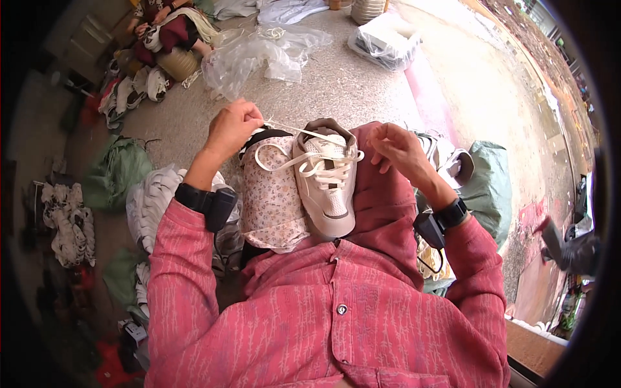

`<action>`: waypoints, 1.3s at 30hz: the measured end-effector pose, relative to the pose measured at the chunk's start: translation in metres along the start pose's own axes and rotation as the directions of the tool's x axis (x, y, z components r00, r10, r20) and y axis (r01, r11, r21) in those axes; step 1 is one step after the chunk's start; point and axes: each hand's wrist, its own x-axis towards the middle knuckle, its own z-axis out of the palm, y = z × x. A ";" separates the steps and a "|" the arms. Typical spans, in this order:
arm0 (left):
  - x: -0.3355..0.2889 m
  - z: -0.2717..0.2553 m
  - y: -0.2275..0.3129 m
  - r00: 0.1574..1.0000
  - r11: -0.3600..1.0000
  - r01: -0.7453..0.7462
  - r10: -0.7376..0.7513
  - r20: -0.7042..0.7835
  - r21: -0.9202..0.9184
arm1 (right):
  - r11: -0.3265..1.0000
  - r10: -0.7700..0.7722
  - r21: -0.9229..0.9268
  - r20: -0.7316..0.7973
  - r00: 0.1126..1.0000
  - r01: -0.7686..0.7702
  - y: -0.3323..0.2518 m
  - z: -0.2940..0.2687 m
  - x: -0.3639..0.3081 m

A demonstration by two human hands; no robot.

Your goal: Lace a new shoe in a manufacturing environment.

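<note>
A white and grey lace-up sneaker lies on my lap, its toe toward me and its opening away. My left hand is closed in a pinch on one end of the white shoelace, drawn taut up and left from the shoe's upper eyelets. Another stretch of lace loops loosely over the floral cloth on my left thigh. To the right of the shoe hovers my right hand, fingers bent and apart, with nothing visible in them. Slack lace loops cross the tongue.
Bundled white shoes or laces in clear plastic sit beside my left leg. Green sacks flank both sides. Ahead lie crumpled plastic sheeting and a plastic-wrapped box. Another person sits far left, near several shoes.
</note>
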 end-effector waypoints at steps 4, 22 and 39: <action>-0.021 0.024 0.007 0.991 0.989 -0.105 0.096 -0.093 -0.108 | 0.939 -0.240 -0.217 0.142 0.960 0.266 -0.003 -0.003 0.000; -0.062 0.048 0.075 0.884 0.871 -0.464 0.443 -0.152 -0.159 | 0.983 -0.089 -0.148 0.112 0.990 0.106 0.002 0.003 0.022; -0.032 0.054 0.118 0.766 0.838 -0.546 0.507 0.396 -0.016 | 0.986 -0.149 0.092 0.082 0.985 0.141 0.009 -0.001 0.006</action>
